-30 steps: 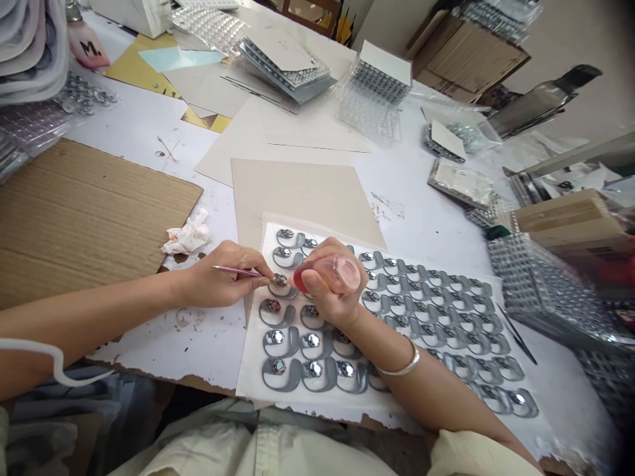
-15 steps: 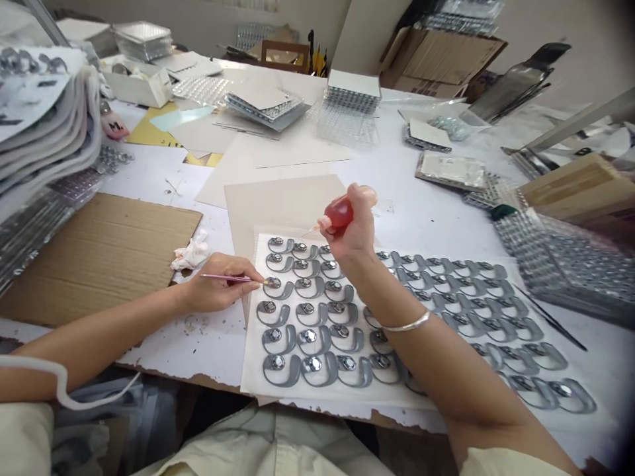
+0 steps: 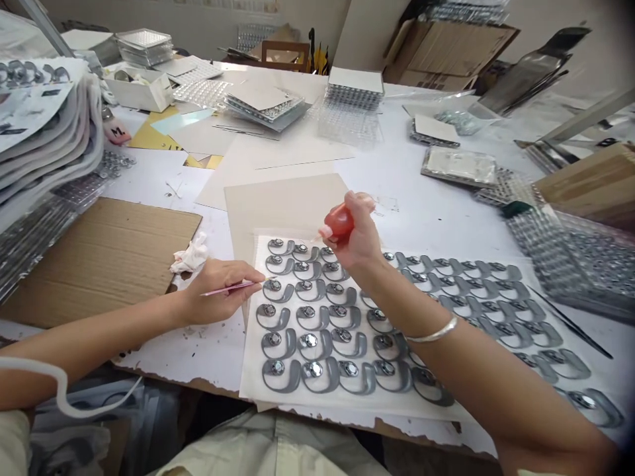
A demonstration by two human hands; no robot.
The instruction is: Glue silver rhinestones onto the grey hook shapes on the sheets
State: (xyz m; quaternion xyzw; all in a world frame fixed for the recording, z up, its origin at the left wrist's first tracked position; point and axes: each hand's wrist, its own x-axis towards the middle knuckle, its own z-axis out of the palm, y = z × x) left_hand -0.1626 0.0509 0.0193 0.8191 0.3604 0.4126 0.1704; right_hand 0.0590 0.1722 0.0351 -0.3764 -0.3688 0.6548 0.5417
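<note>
My left hand (image 3: 218,289) is closed on a thin pink stick (image 3: 231,288), whose tip reaches the left edge of the ring rows. My right hand (image 3: 364,238) wraps round a red squeeze bottle (image 3: 338,222), its pale nozzle pointing down and left above the back rows. Below lie rows of grey rings (image 3: 310,342), each topped with a round clear stone, on a white padded sheet (image 3: 252,380). My right forearm hides some of the middle rings. Whether the stick touches a ring, I cannot tell.
A crumpled tissue (image 3: 191,254) lies by a cardboard sheet (image 3: 114,258) at left. Black tweezers (image 3: 575,324) rest right of the rings. Stacked stone trays (image 3: 354,89) stand at the back, and layered padded sheets (image 3: 59,145) rise at far left.
My right hand and the bottle have shifted slightly right and down. My left hand stays nearly in place with the stick. The view has moved a little.
</note>
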